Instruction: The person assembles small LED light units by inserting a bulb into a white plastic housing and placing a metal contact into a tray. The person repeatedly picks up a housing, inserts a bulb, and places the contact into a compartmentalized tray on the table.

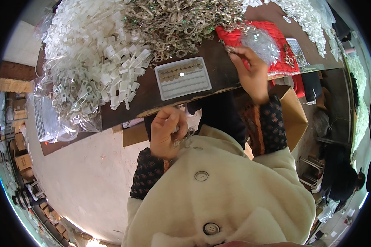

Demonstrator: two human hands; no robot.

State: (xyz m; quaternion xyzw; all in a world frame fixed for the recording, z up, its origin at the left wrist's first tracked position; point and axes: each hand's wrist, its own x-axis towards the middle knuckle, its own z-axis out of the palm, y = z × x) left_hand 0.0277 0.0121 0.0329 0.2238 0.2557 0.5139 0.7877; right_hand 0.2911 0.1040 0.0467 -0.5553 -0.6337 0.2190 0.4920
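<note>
My left hand (167,131) is in front of my coat, below the table edge. Its fingers are curled round a bunch of small clear and silvery ring-shaped pieces (189,135), some of which hang out at the side. Over the table my right hand (253,74) reaches forward, thumb and fingertips pinched on a small metallic ring-shaped piece (230,49), partly hidden. Between the hands lies a white tray (185,95) with rows of small round hollows; its far rows hold several tan discs (180,70).
A large heap of white plastic pieces (95,45) covers the table's left. Behind the tray lies a pile of silvery rings (181,24). A red cloth (272,35) with clear plastic strands (259,43) is at the right. Below it stands a cardboard box (294,115). Another person (340,177) is far right.
</note>
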